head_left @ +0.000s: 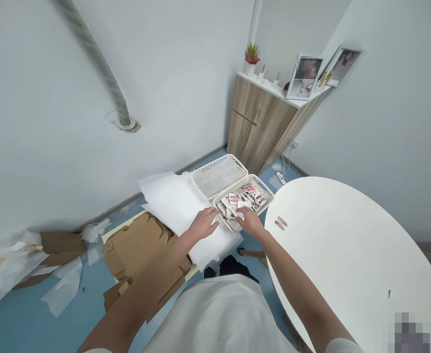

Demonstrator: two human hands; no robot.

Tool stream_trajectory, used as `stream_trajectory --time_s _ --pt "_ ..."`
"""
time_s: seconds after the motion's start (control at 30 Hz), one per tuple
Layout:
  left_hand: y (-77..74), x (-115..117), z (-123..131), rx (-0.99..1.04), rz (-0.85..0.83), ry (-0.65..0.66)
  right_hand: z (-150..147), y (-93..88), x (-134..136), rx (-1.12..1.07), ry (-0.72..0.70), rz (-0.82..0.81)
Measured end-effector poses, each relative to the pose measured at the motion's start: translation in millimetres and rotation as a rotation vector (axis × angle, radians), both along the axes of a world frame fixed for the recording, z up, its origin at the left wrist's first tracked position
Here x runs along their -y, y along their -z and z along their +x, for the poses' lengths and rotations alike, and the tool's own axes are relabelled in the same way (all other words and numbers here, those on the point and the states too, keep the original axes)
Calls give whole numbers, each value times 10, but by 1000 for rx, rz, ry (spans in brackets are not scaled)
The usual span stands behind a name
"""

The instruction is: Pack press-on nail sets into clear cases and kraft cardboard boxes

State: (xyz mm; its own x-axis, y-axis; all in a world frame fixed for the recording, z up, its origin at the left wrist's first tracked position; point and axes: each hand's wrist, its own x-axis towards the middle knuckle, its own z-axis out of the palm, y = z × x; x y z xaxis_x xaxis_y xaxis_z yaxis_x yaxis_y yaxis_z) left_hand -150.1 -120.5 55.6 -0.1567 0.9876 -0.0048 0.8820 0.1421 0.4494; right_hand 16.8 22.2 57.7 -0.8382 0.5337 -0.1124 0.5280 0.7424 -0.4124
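A white plastic basket [269, 197] holds a loose pile of small cards and packets [233, 199], several printed with rows of dark and pinkish ovals like false nails. My right hand [251, 221] reaches over its near rim, fingers bent in at a white card [243, 204] on the pile; the fingertips are partly hidden. Beside the basket's near left corner is my left hand [203, 224], fingers stretched out and thumb apart, holding nothing. Two short rows of pinkish nail-like pieces [281, 223] lie on the round white table [333, 245] to the right.
Behind the full basket sits a second white basket [219, 177]. White foam sheeting [179, 201] and flattened cardboard [140, 245] are stacked to the left. Plastic wrapping [13, 264] litters the blue floor. A wooden cabinet [261, 113] and a power strip [280, 178] are farther back.
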Motion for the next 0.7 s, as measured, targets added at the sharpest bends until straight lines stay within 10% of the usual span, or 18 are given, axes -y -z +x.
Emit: stream_trajectory --time_s 0.43,0.7 --pt "233 -1279 -528 -174 -154 -61 -1101 368 -938 41 36 48" --pt "387 -1529 -540 -170 -327 -61 -1400 617 -1028 212 120 30"
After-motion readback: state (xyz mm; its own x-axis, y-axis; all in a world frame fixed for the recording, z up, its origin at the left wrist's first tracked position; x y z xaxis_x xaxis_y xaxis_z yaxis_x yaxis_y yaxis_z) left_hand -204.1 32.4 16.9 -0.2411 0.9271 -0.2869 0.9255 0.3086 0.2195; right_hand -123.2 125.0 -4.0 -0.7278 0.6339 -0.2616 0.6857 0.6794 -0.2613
